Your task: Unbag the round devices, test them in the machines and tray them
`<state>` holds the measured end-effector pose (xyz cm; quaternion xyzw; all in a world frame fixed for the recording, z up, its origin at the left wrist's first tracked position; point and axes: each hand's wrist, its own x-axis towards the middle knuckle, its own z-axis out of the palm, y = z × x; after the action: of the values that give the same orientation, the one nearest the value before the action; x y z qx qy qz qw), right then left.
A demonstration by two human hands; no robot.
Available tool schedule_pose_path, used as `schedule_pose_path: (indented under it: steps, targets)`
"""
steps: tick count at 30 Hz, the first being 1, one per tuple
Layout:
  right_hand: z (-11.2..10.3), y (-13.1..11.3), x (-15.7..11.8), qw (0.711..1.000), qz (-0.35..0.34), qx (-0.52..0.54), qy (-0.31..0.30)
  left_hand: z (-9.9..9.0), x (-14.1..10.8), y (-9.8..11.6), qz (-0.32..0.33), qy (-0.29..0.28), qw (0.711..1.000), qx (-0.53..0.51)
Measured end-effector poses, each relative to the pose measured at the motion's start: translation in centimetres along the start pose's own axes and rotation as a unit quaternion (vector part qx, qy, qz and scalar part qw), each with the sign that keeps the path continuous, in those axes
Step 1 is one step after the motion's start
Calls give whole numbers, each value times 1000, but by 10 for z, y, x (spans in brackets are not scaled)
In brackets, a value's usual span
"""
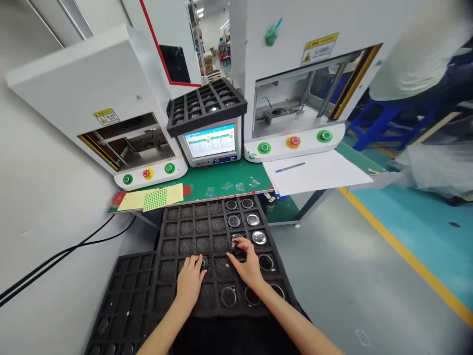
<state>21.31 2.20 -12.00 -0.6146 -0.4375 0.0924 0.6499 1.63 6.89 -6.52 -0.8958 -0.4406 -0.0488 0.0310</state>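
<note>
A black foam tray [190, 228] with square compartments lies in front of me. Round watch-like pieces, such as one with a shiny face [259, 237], fill much of its right side. My left hand [190, 278] has its fingers closed on a small dark round piece [204, 262] at a compartment left of the tray's middle. Between the thumb and fingers of my right hand [247, 261] is a dark watch piece [234, 244], tilted, over a compartment right of the middle. The hands are apart.
Behind the tray, a green bench [199, 183] holds a monitor [211, 143] with another tray [207, 106] on top, two white machines, a yellow sticker sheet [129, 199], paper [318, 172] and a pen [291, 166]. A second foam tray [127, 286] sits lower left.
</note>
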Motion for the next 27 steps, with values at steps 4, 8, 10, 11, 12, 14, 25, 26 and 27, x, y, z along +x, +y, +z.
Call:
schedule_pose_path:
  steps: [4,8,10,11,12,14,25,26,27]
  targets:
    - [2,-10,5,1000,-9,-13,5,-18,14,12,-19,-35,999,-15]
    - [-5,-21,14,999,-38,-30,-6,-40,31,16,-25,-51,996,-72]
    - [-14,-23,31,997,-52,-40,-32,-56,46,11,-16,-48,991,-126]
    - [-18,-22,46,996,-57,-47,-50,-64,56,7,-10,-41,986,-159]
    - [-22,-20,65,994,-60,-55,-72,-72,70,2,-5,-32,980,-194]
    - [-27,-12,116,988,-61,-78,-123,-82,107,-8,-1,-7,965,-264]
    - [24,56,346,885,-33,-281,-371,-13,352,-45,39,35,894,-445]
    - [29,61,350,876,-33,-293,-382,-7,358,-49,43,33,897,-438]
    - [33,65,352,868,-35,-303,-393,-2,361,-53,45,32,902,-429]
